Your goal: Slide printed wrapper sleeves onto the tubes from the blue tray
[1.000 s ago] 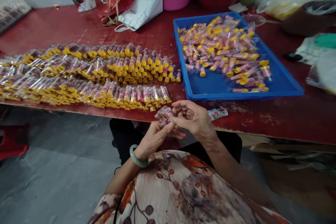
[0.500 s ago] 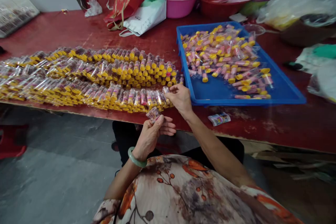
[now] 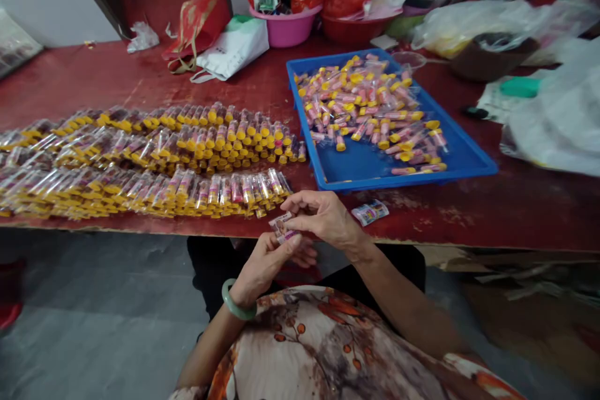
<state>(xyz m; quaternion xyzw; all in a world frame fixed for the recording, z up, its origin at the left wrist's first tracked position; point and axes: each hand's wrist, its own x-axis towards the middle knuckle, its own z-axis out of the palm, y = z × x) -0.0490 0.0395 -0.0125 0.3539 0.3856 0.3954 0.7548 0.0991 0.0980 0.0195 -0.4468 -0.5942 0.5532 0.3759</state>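
A small printed label (image 3: 281,224) is pinched between the thumb and fingers of my left hand (image 3: 265,262), which has a green bangle at the wrist. My right hand (image 3: 325,219) reaches over from the right, its thumb and fingertips closed on the same label. Just behind my hands, rows of clear tubes with yellow caps (image 3: 225,190) are stacked along the table's front. A blue tray (image 3: 337,184) on the right holds a loose heap of pink tubes with yellow caps (image 3: 360,100). Another stack of printed labels (image 3: 370,212) lies in front of the tray.
The red table (image 3: 445,212) ends in a front edge below my wrists. At its back are a red bag (image 3: 201,22), a white bag (image 3: 234,47) and a pink basin (image 3: 290,28). Plastic bags (image 3: 553,112) and a brown bowl (image 3: 492,56) are at the right.
My right hand has left a tube at the end of the front row and come down to the label in my left hand. The view has shifted to the right.
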